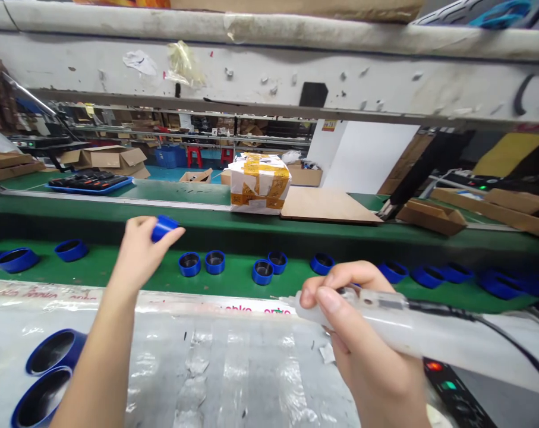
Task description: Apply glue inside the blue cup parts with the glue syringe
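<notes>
Pinches blue part (164,228) in left hand (139,249), grips corded tool (396,318) in right hand (369,339); could drop part by loosening pinch.

The cups (189,266) are blue with black insides, the belt (234,278) green, the tool (429,331) whitish.

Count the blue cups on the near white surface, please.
2: the farther blue cup, at lower left, and the nearer blue cup, below it in view. The left forearm may hide others.
</notes>
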`<control>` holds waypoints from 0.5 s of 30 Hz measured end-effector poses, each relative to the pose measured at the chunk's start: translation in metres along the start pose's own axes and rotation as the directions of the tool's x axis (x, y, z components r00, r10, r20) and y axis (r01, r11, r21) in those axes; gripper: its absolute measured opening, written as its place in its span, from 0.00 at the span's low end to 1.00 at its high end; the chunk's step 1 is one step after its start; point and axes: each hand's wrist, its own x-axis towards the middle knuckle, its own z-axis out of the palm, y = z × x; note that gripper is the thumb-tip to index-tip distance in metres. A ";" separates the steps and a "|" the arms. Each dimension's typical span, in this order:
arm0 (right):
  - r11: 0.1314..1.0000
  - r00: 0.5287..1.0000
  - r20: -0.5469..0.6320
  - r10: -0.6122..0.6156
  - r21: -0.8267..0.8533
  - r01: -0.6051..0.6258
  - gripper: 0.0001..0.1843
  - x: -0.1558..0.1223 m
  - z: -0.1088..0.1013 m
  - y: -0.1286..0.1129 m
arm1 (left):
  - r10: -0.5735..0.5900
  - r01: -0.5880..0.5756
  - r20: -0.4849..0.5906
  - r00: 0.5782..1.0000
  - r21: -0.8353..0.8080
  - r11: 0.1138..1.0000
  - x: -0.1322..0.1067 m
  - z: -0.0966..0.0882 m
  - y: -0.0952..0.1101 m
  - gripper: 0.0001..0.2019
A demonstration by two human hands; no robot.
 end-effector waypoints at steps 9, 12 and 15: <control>0.990 0.988 0.073 -0.139 0.049 0.136 0.05 0.010 -0.015 0.006 | 0.526 -0.308 0.416 0.742 -0.485 0.818 -0.077 0.051 0.083 0.27; 0.984 0.988 0.044 -0.150 0.099 0.145 0.07 0.010 -0.013 0.009 | 0.567 -0.230 0.484 0.666 -0.591 0.774 -0.087 0.052 0.085 0.38; 0.976 0.983 0.004 -0.183 0.119 0.182 0.10 0.008 -0.008 0.011 | 0.555 -0.157 0.553 0.622 -0.607 0.779 -0.093 0.050 0.089 0.37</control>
